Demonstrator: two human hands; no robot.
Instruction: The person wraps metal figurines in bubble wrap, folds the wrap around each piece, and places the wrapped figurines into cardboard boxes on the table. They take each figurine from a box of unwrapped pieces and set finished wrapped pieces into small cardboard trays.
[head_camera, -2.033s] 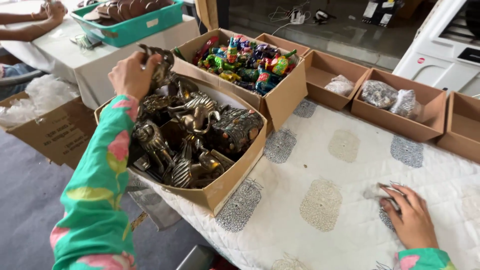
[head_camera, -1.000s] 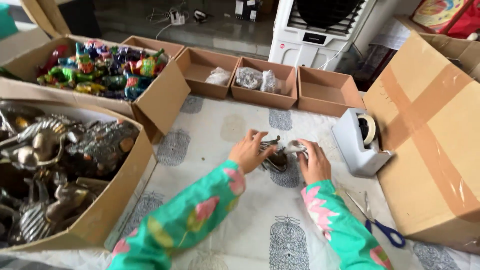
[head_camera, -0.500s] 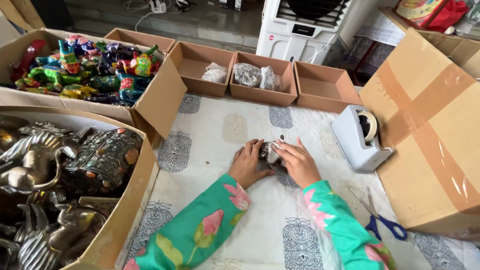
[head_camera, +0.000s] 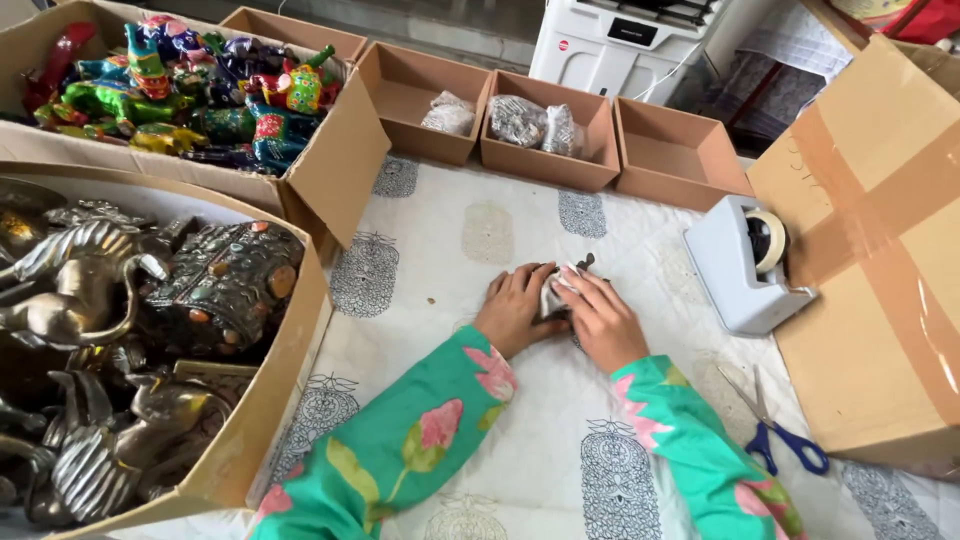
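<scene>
Left of the tape dispenser (head_camera: 745, 265), both hands press a small dark figurine (head_camera: 572, 285) in pale wrap onto the cloth (head_camera: 450, 250). Left hand (head_camera: 515, 310) and right hand (head_camera: 600, 320): fingers together, pinching wrap. Risk: wrap springs open if my grip loosens.

Table under printed white cloth (head_camera: 470, 240): carries five open boxes, big taped carton (head_camera: 880, 250), tape dispenser (head_camera: 745, 265), scissors (head_camera: 775, 435).

Bare printed cloth (head_camera: 470, 230) lies open ahead of both hands (head_camera: 555, 312); cardboard boxes (head_camera: 330, 180) wall the left — tape dispenser (head_camera: 740, 265), scissors (head_camera: 775, 435) crowd the right.
</scene>
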